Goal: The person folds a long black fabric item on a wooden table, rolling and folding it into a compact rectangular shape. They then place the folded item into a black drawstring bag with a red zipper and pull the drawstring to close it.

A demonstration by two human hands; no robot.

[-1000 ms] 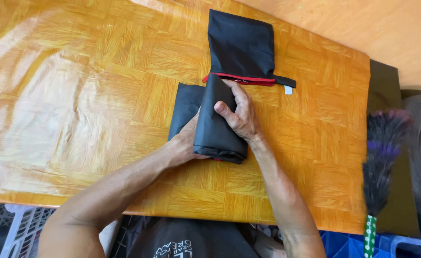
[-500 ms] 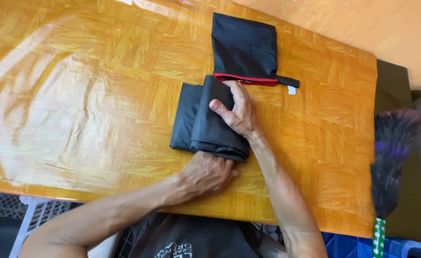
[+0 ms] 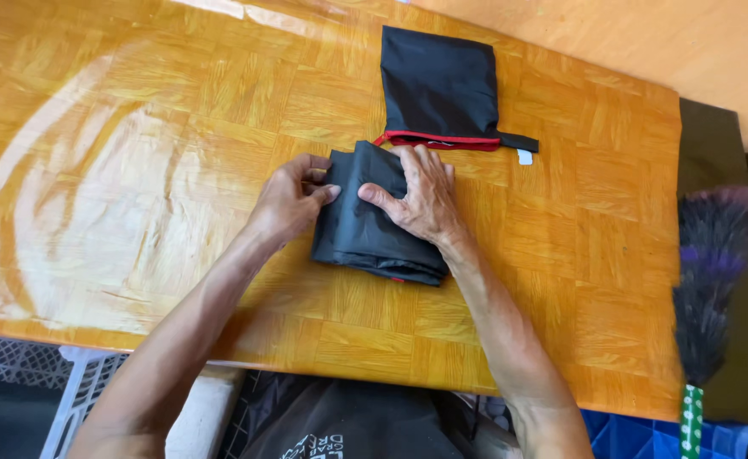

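The folded black cloth (image 3: 374, 217) lay on our tabletop (image 3: 136, 170) below the pouch (image 3: 438, 85), our right hand (image 3: 420, 200) flat, left grip (image 3: 293, 200) pinching its edge; slack layers could have sprung open.

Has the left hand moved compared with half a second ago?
Yes. The left hand has gone from the near edge of the folded black cloth up to its left edge, farther from the table's front edge.

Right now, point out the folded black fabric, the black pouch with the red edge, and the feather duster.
folded black fabric (image 3: 365, 234): head view, middle of the bundle.
black pouch with the red edge (image 3: 437, 85): head view, centre of its flat body.
feather duster (image 3: 709, 280): head view, dark feathers.
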